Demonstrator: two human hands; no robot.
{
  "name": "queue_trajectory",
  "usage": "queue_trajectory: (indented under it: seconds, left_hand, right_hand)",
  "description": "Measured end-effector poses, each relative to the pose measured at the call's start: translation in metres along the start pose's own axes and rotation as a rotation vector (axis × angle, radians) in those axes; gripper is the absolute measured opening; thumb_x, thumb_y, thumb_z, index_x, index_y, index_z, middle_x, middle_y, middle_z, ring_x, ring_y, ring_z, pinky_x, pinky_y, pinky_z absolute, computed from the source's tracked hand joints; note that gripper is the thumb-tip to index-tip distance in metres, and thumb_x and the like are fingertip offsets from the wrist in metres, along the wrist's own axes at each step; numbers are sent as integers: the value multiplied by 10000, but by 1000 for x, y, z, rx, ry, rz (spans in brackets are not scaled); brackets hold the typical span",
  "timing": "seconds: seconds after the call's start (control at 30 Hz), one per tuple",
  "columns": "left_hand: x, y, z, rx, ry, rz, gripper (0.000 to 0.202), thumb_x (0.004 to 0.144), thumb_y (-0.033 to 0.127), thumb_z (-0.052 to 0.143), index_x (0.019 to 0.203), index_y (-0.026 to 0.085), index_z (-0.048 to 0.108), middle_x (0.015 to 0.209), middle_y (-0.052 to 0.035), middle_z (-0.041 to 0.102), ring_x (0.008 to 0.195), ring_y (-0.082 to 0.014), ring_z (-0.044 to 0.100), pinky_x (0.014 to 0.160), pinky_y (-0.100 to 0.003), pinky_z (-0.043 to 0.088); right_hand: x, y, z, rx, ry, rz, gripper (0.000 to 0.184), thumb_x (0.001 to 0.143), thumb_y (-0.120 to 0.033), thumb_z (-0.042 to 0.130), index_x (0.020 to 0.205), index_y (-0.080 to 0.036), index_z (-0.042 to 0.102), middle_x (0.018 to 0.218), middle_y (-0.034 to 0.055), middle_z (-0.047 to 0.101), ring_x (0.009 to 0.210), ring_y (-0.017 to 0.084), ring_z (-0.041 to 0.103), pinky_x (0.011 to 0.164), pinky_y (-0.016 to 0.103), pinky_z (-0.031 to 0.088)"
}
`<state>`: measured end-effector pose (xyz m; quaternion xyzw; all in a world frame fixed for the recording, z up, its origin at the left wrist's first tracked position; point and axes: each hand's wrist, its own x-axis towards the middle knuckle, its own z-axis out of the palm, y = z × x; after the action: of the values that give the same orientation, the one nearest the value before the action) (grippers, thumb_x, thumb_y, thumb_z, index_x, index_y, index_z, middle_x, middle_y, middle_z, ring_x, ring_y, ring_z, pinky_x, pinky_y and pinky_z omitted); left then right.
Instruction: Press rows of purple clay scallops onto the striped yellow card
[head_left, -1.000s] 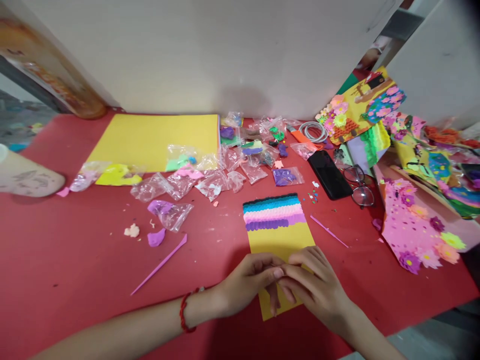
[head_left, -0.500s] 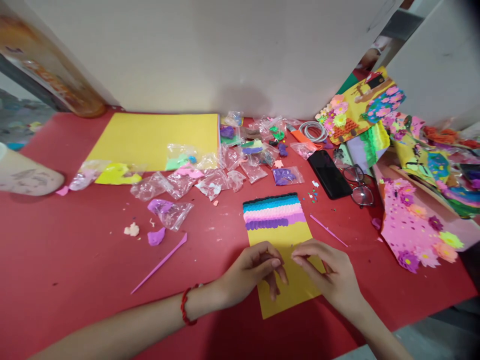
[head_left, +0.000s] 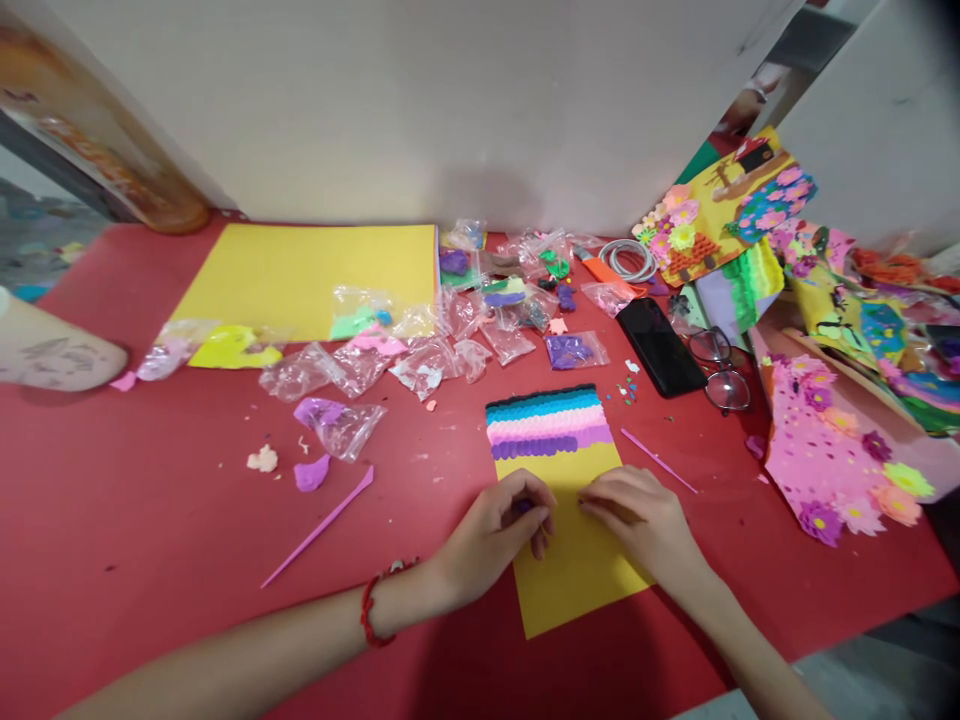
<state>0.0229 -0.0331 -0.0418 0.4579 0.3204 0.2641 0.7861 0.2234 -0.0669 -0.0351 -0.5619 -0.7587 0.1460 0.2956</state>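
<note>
A yellow card (head_left: 581, 565) lies on the red table (head_left: 150, 520) in front of me, its top covered with rows of blue, pink and purple clay scales (head_left: 546, 420). My left hand (head_left: 495, 530), with a red bracelet at the wrist, rests on the card's left edge, fingers curled and pinched on a small dark purple bit of clay. My right hand (head_left: 637, 520) lies on the card's right side with fingers curled, fingertips pressed to the card; nothing shows in it.
Clear bags of coloured clay (head_left: 420, 340) litter the middle. A big yellow sheet (head_left: 300, 275) lies behind. Two pink clay tools (head_left: 319, 528) (head_left: 658, 461), a black phone (head_left: 658, 345), glasses (head_left: 720, 370) and finished clay pictures (head_left: 825, 440) sit around.
My hands, joined low on the card a second ago, parted and moved up toward the clay rows. The card shifted slightly and its lower part is uncovered.
</note>
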Motion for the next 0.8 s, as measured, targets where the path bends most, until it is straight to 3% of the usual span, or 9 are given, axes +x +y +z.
queue_trajectory:
  seconds: [0.27,0.5,0.67,0.8]
  left_hand:
    - [1,0,-2,11,3,7,155,846,301,513,828,157,461,675,17,552,554,-85,528,573,-241,428]
    - [-2,1,-3,5,-38,36,196,869,342,502,895,148,497,798,-7,539,660,-102,562,661,-268,452]
    - [-6,0,-2,-38,-33,44,267,878,365,497,1063,172,497,1014,-59,582,922,-157,592,866,-318,455]
    - [-9,3,0,6,-36,-15,338,877,397,500,1124,166,507,1129,-87,587,1075,-184,537,961,-326,415]
  right_hand:
    - [-3,-1,3,-94,-139,-7,149,874,-185,491,752,-191,577,714,7,607,675,133,580,605,270,424]
    - [6,-24,0,43,61,-33,64,857,-169,530,830,-198,580,726,-1,637,672,95,603,607,196,485]
    - [13,-34,7,49,93,-170,80,841,-174,566,825,-197,642,747,-2,689,664,103,625,615,232,488]
    - [14,-37,12,32,95,-189,127,856,-201,549,794,-185,658,714,6,684,640,108,613,602,249,474]
